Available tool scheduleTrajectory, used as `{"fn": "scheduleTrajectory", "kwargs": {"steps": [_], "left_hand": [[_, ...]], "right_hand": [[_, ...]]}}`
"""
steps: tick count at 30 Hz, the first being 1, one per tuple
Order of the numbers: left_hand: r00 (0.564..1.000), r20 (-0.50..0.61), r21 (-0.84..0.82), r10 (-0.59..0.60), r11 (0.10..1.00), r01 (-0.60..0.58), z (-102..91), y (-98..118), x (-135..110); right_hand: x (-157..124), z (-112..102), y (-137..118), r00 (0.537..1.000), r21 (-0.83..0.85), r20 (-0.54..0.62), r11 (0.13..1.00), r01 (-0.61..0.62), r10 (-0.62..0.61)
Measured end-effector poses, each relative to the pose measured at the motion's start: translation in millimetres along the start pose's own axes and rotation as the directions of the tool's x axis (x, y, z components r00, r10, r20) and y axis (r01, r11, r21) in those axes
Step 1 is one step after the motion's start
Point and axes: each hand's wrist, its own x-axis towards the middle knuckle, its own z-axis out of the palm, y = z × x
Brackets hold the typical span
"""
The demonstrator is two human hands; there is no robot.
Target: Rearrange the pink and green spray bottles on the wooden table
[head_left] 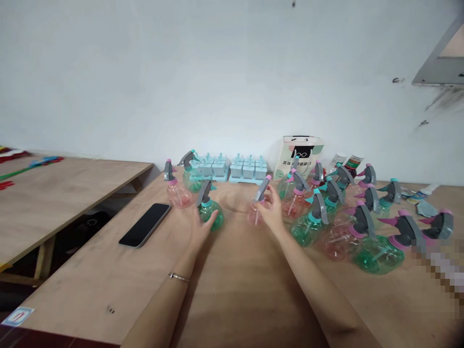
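Note:
My left hand [203, 223] is wrapped around a green spray bottle [216, 215] with a grey trigger head and a teal collar. In my right hand [272, 209] is a pink spray bottle [253, 215] with a grey and pink head, its body partly covered by my fingers. Both bottles are upright at the table's middle. Left of them stand another pink spray bottle [179, 193] and, behind it, a green one [192, 179]. To the right of my right hand, several pink and green spray bottles [337, 241] crowd together.
A black phone [145, 224] lies on the wooden table [232, 290] at left. Light blue popsicle moulds [248, 169] and a printed paper bag [297, 157] stand by the wall. Across a gap is a second table [72, 193] holding coloured items.

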Motion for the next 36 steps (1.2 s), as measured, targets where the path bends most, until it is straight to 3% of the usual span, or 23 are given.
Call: {"fn": "scheduleTrajectory", "kwargs": {"steps": [6,10,17,21,28,32,36], "left_hand": [[1.000,0.019,-0.024,-0.004,1.000,0.005,-1.2,10,-1],[0.999,0.029,-0.032,0.026,0.999,-0.025,-0.9,6,-1],[0.999,0.042,-0.045,0.010,0.999,-0.008,2.5,-3,1],[0.999,0.047,-0.070,0.024,0.997,-0.021,2.0,4,0],[0.989,0.121,-0.081,0.086,0.994,-0.076,1.5,5,-1],[0.982,0.161,-0.089,0.103,0.992,-0.089,3.0,-1,-1],[0.977,0.188,-0.088,0.099,0.993,-0.084,4.0,-7,0]], "right_hand": [[5,9,31,0.990,-0.203,-0.047,0.972,0.117,-0.129],[10,19,56,0.966,-0.373,-0.061,0.904,0.210,-0.250],[38,27,90,0.947,-0.565,-0.138,0.809,0.165,-0.289],[57,27,96,0.937,-0.577,-0.171,0.802,0.155,-0.304],[79,28,104,0.952,-0.507,-0.220,0.859,0.074,-0.212],[64,24,101,0.962,-0.492,-0.208,0.869,0.051,-0.174],[24,31,75,0.961,-0.416,-0.115,0.891,0.183,-0.252]]}}
